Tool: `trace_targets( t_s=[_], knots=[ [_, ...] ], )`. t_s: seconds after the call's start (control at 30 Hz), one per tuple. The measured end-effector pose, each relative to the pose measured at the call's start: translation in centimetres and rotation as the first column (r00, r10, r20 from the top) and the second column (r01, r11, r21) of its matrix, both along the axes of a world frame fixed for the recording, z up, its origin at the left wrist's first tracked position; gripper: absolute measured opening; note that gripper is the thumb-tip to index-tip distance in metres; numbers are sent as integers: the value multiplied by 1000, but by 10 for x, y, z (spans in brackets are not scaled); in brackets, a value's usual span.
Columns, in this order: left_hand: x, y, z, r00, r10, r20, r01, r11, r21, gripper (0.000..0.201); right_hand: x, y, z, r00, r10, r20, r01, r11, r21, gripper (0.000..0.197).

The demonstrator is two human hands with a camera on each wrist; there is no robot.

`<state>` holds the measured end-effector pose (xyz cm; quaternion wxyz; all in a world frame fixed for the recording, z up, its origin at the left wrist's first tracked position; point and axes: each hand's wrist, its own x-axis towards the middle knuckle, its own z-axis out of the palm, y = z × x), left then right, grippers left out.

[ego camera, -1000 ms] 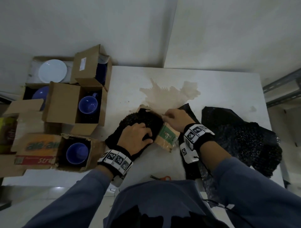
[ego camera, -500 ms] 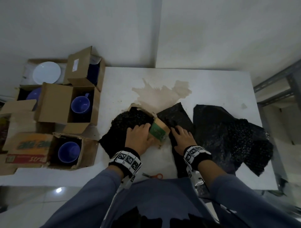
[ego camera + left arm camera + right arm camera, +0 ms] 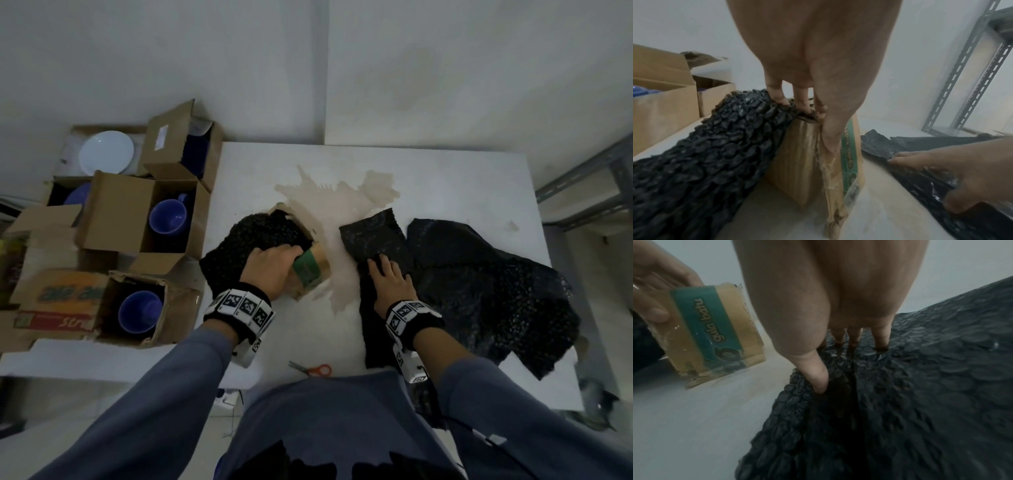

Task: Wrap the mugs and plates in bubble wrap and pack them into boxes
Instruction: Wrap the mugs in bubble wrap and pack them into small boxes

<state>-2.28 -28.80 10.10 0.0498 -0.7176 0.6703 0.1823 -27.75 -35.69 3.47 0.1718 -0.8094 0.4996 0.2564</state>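
A small cardboard box (image 3: 313, 270) with a green label stands left of centre on the white table (image 3: 428, 178). A wad of black bubble wrap (image 3: 253, 240) spills from its top toward the left. My left hand (image 3: 274, 270) grips the box's top edge, fingers curled over the wrap (image 3: 715, 154) and thumb down the box's side (image 3: 801, 162). My right hand (image 3: 390, 281) lies flat with straight fingers on a loose strip of black bubble wrap (image 3: 376, 233), apart from the box (image 3: 715, 334). What the wad holds is hidden.
Open cardboard boxes at the left hold blue mugs (image 3: 168, 216) (image 3: 139, 311) and a white plate (image 3: 106, 152). A larger heap of black bubble wrap (image 3: 496, 291) covers the table's right side. Orange-handled scissors (image 3: 310, 369) lie at the near edge. A brown stain (image 3: 342, 198) marks the middle.
My right hand left the box and moved right onto the loose bubble wrap strip. My left hand slid from the top of the wad to the box's edge.
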Motion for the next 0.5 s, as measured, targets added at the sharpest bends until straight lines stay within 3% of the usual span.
trace_targets(
  t_s=[0.1,0.2,0.33,0.43,0.5],
  knots=[
    [7,-10,6,999,-42,22,43,999,-25,31,4,-5,9,999,-16,33,16,1000,-2,81],
    [16,-17,11,991,-91,100,95,995,-35,26,17,-14,30,967,-47,250,75,992,-104,63],
    [23,-24,15,973,-110,203,127,989,-71,33,50,-27,59,782,139,608,-13,978,-206,74],
    [25,-23,16,966,-87,243,116,988,-106,33,76,-32,72,753,344,562,-204,933,-297,77],
    [26,-18,19,965,-54,258,93,986,-140,25,87,-33,72,767,421,484,-317,905,-284,67]
  ],
)
